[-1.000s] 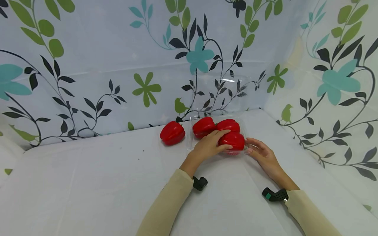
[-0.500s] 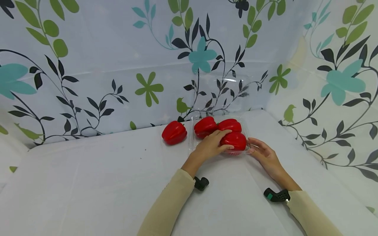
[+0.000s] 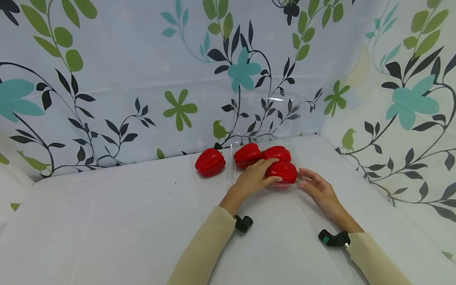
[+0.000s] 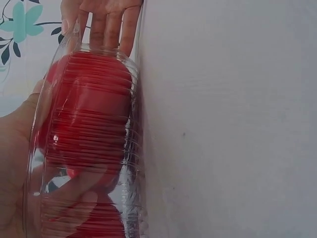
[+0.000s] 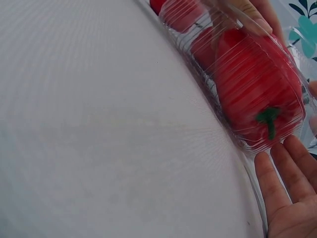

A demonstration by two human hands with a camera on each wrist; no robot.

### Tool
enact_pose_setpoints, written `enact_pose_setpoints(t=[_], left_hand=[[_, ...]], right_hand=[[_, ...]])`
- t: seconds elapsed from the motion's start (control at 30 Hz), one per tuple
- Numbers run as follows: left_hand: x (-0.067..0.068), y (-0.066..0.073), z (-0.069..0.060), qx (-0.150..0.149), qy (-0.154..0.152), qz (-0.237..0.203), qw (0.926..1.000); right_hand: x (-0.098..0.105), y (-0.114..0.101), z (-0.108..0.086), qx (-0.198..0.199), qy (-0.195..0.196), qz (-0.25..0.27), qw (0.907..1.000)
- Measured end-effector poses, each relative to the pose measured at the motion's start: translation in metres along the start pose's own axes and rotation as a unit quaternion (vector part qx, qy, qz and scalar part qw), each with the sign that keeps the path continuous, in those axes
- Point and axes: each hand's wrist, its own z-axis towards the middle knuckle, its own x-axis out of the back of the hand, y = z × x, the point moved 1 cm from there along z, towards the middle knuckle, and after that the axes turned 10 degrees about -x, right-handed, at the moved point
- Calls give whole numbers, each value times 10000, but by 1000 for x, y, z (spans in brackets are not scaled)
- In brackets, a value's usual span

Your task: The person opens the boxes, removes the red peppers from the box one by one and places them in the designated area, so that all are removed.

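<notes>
In the head view a clear plastic container stands at the back of the white table, with its transparent lid raised behind. My left hand grips a red bell pepper at the front right inside it, thumb in front and fingers over the top. That pepper's green stem faces the right end wall. My right hand touches this end, its fingers fairly straight. Two more red bell peppers, one left and one behind, lie in the container.
Another red bell pepper lies on the table just left of the container. A patterned cloth hangs directly behind, and more of it covers the right side. White cloth covers the table.
The head view has shifted slightly. Both hands, the container and the bell peppers keep their places relative to one another.
</notes>
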Motion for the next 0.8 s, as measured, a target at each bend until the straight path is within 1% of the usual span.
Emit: enact_pose_setpoints(t=[0.1, 0.27, 0.37, 0.53, 0.67, 0.8], left_hand=[[-1, -1, 0, 71, 18, -102, 9999], [1, -1, 0, 118, 170, -571, 9982], [1, -2, 0, 109, 190, -762, 9969], [2, -2, -1, 88, 164, -882, 9959], [3, -2, -2, 76, 151, -876, 9960], [5, -2, -3, 90, 158, -991, 9949]], right_hand=[[0, 0, -1, -21, -61, -34, 10000], [1, 0, -2, -17, -24, -74, 10000], [1, 0, -2, -19, -40, -35, 10000], [1, -1, -3, -30, -43, -30, 10000], [0, -3, -2, -45, -29, -35, 10000], [0, -5, -2, -71, -16, -45, 10000]])
